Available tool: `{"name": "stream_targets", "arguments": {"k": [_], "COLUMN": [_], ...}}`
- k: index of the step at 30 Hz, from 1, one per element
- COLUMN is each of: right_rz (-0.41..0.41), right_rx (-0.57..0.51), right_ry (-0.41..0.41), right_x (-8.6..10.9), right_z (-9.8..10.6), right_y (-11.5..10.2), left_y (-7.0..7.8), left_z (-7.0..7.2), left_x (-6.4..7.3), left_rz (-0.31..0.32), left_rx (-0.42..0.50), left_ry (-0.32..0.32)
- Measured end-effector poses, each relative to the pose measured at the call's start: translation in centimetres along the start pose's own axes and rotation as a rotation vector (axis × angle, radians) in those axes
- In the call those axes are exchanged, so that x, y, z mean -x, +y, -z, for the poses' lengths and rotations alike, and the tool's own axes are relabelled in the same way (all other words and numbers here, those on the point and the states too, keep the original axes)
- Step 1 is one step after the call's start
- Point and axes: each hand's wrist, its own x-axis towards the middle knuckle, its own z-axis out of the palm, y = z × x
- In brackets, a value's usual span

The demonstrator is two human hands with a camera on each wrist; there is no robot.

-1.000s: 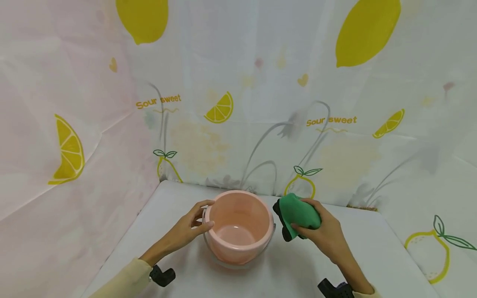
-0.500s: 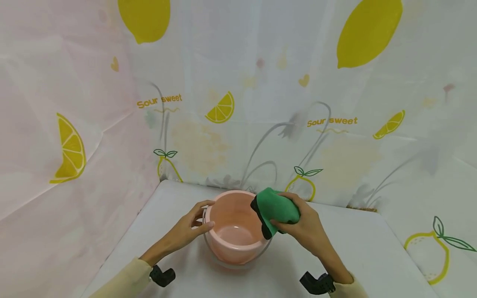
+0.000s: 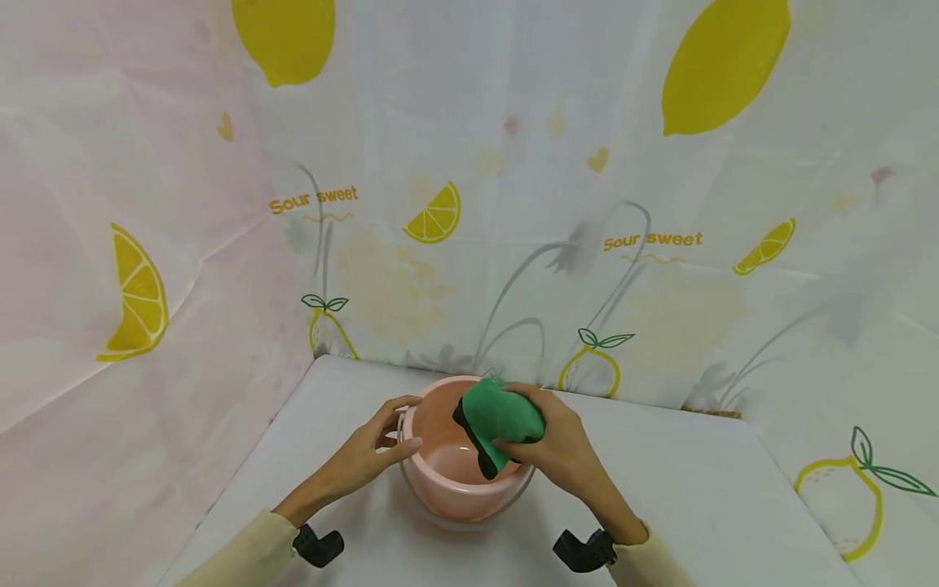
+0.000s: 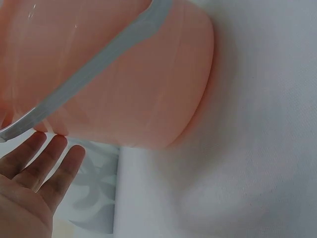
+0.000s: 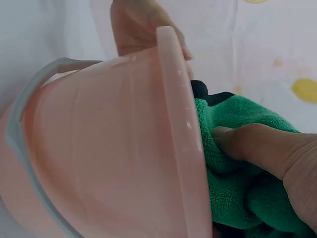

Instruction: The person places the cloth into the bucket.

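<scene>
A pink plastic bucket (image 3: 469, 499) stands upright on the white table, its grey handle (image 4: 94, 72) hanging down against the wall. My left hand (image 3: 370, 447) touches the bucket's left side, thumb and index finger at the rim. In the left wrist view its other fingers (image 4: 62, 173) reach fairly straight toward the wall. My right hand (image 3: 559, 436) grips a bunched green towel (image 3: 502, 412) with black edging, thumb in front and fingers behind. The towel overlaps the right part of the opening; in the right wrist view its fuzzy folds (image 5: 230, 198) lie right at the rim.
The white tabletop (image 3: 704, 497) spreads around the bucket. A lemon-printed cloth backdrop (image 3: 411, 285) rises behind the table and along both sides. Black camera mounts (image 3: 319, 545) sit on both wrists.
My right hand has carried the green towel left, from beside the bucket to over its opening. My left hand and the bucket have stayed in place.
</scene>
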Motion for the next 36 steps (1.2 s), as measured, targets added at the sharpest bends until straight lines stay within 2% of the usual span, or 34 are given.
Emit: {"name": "stream_targets", "arguments": {"k": [13, 21, 25, 27, 31, 34, 36], "right_rz": [0.030, 0.075, 0.096, 0.097, 0.133, 0.176, 0.172], "right_rx": [0.045, 0.082, 0.076, 0.049, 0.013, 0.066, 0.117], "right_ry": [-0.091, -0.189, -0.209, -0.190, -0.101, -0.001, 0.058], "right_x": [-0.5, -0.4, -0.3, -0.2, 0.3, 0.9, 1.4], "right_z": [-2.4, -2.9, -2.5, -2.1, -0.8, 0.7, 2.0], "right_y": [-0.6, -0.6, -0.6, -0.5, 0.2, 1.2, 1.9], "left_y": [0.1, -0.1, 0.2, 0.4, 0.7, 1.0, 1.3], "left_z": [0.0, 0.1, 0.5, 0.9, 2.5, 4.0, 5.0], "left_x": [-0.1, -0.3, -0.3, -0.2, 0.1, 0.4, 0.8], "left_rz": [-0.007, -0.029, -0.030, -0.049, -0.139, -0.211, -0.237], "left_rx": [-0.027, -0.048, -0.089, -0.135, -0.261, -0.400, -0.505], "left_ry": [-0.007, -0.030, -0.021, 0.002, 0.071, 0.135, 0.171]}}
